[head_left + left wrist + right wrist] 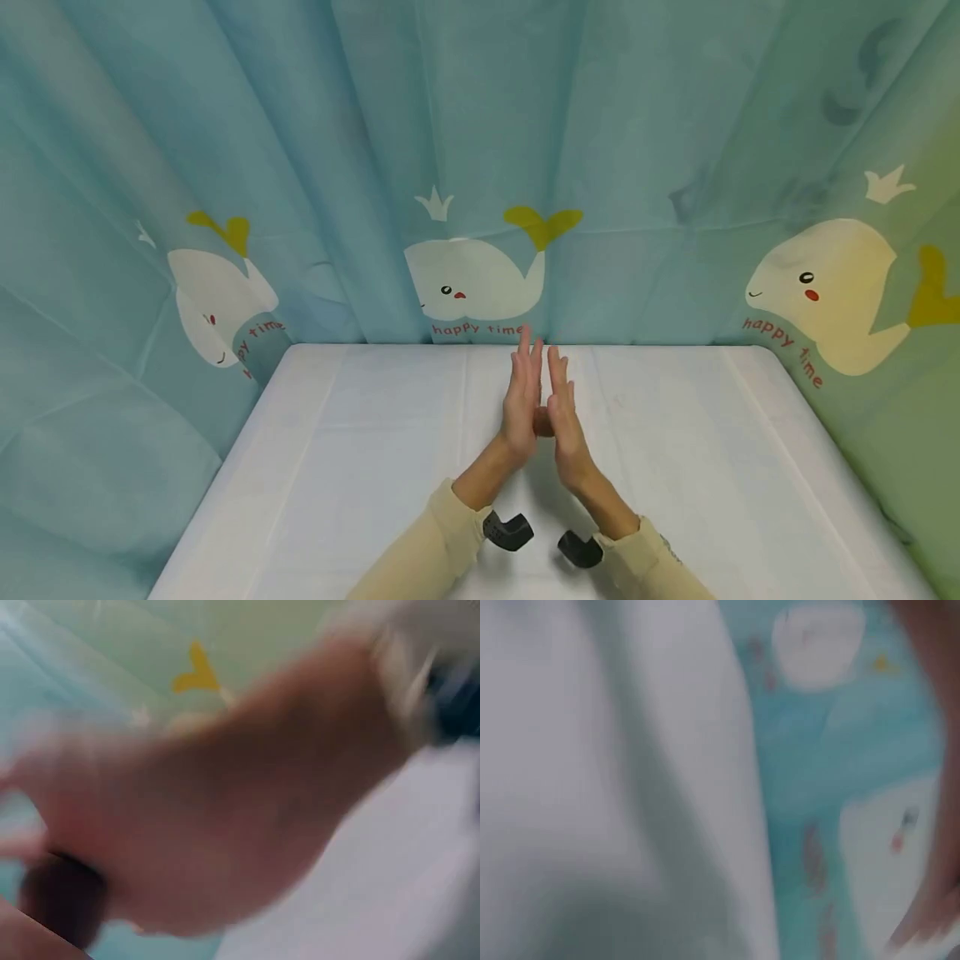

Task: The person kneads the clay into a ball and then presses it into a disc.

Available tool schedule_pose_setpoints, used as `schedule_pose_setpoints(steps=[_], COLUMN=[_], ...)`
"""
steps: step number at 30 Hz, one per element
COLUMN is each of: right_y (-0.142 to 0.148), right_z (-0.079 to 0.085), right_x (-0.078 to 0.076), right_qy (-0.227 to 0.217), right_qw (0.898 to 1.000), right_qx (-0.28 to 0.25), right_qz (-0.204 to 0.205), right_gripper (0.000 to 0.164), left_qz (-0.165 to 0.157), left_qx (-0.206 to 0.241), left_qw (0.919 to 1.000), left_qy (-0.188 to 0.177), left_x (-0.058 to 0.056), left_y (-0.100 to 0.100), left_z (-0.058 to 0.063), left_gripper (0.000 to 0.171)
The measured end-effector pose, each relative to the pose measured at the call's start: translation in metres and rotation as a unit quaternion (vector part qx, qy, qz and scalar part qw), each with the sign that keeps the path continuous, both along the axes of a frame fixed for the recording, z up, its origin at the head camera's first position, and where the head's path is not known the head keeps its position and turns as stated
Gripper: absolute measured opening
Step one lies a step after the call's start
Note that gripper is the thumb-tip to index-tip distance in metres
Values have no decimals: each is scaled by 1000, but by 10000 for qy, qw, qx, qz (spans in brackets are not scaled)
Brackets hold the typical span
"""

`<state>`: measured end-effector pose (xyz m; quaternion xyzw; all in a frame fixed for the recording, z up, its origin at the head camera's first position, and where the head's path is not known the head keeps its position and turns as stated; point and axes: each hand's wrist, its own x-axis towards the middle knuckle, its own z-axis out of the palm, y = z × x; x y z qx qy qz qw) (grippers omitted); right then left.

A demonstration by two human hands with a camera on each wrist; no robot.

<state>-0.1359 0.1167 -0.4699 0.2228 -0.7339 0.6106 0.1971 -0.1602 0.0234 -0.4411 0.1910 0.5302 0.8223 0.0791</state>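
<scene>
A small brown, roundish thing (543, 423) sits between my two palms above the white table; its kind cannot be made out. My left hand (521, 408) stands upright with straight fingers, its palm facing the thing from the left. From the right, my right hand (567, 429) faces it the same way, fingers straight and pointing up and away. Blurred in the left wrist view, the dark brown thing (66, 900) lies against the left palm (187, 847). Only an edge of the right hand (934, 900) shows in the right wrist view.
A white-covered table (390, 467) stretches under both forearms. Blue-green curtains (637, 167) with printed whales hang behind and along both sides. Dark wrist-camera mounts (508, 532) stick out from the beige sleeves (435, 542).
</scene>
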Motion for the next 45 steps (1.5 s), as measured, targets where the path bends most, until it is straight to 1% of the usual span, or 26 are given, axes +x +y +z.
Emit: schedule_pose_setpoints(steps=[2,3,5,6,9,11,12,14,15,17,18,20,22,24,25,27,29,31,32,34,36,38,40,41,43,45], right_y=[-6,-8,-4,0,11,12,11,5,2,-3,-4,-1,5,10,11,8,2,-3,-4,-3,3,8,10,9,4,-1], right_z=[5,10,19,21,17,8,4,-2,-3,2,6,15,20,19,16,8,2,0,2,7,10,9,1,-2,-8,-9], right_x=[9,10,5,0,-15,-17,-14,-4,2,10,11,6,-5,-14,-16,-14,-6,2,5,4,-4,-12,-16,-16,-10,-2], right_qy=[88,132,149,45,-408,-586,-614,-553,-477,-380,-302,-330,-493,-762,-947,-1175,-1228,-1089,-988,-818,-786,-943,-1080,-1158,-1211,-1054], right_qw=[9998,9997,9997,9998,9975,9957,9951,9950,9955,9957,9960,9946,9915,9853,9805,9741,9703,9704,9713,9735,9744,9721,9708,9699,9706,9743], right_qx=[-56,-87,-126,-190,-564,-705,-744,-765,-722,-693,-685,-844,-1087,-1398,-1562,-1673,-1700,-1673,-1657,-1674,-1727,-1836,-1840,-1812,-1700,-1561], right_qz=[141,182,133,96,107,148,195,338,388,491,486,497,509,617,729,963,1207,1362,1390,1330,1209,1113,1101,1138,1199,1236], right_gripper=[59,59,60,60,57,55,54,54,54,56,56,57,58,58,57,58,58,60,61,62,62,61,60,60,60,61], left_qz=[172,194,144,83,-28,-6,51,254,369,532,540,449,253,155,188,417,738,984,1037,933,655,344,191,197,334,564], left_qx=[-241,-330,-477,-526,-597,-672,-709,-864,-954,-1105,-1168,-1291,-1282,-1275,-1313,-1416,-1601,-1817,-1878,-1919,-1828,-1638,-1391,-1279,-1119,-1088], left_qw=[9994,9990,9979,9970,9934,9903,9889,9859,9846,9818,9811,9800,9807,9798,9785,9738,9675,9620,9609,9630,9685,9749,9798,9813,9828,9819], left_qy=[165,225,423,566,974,1217,1301,1412,1418,1449,1443,1445,1456,1532,1577,1727,1812,1785,1752,1644,1557,1467,1421,1424,1432,1447], left_x=[-5,-6,-4,-1,8,10,10,5,2,-4,-5,-4,2,8,10,9,2,-4,-6,-6,-1,4,8,8,3,-6], left_y=[0,1,5,6,9,8,7,5,4,4,4,6,8,8,7,5,2,0,0,1,3,5,5,4,3,1], left_z=[-5,-8,-14,-16,-13,-8,-5,-1,-1,-4,-8,-15,-19,-17,-14,-9,-6,-8,-10,-16,-20,-20,-16,-13,-8,-8], left_gripper=[64,64,62,61,62,65,68,71,70,66,65,62,62,65,67,71,75,76,77,75,73,70,68,68,67,64])
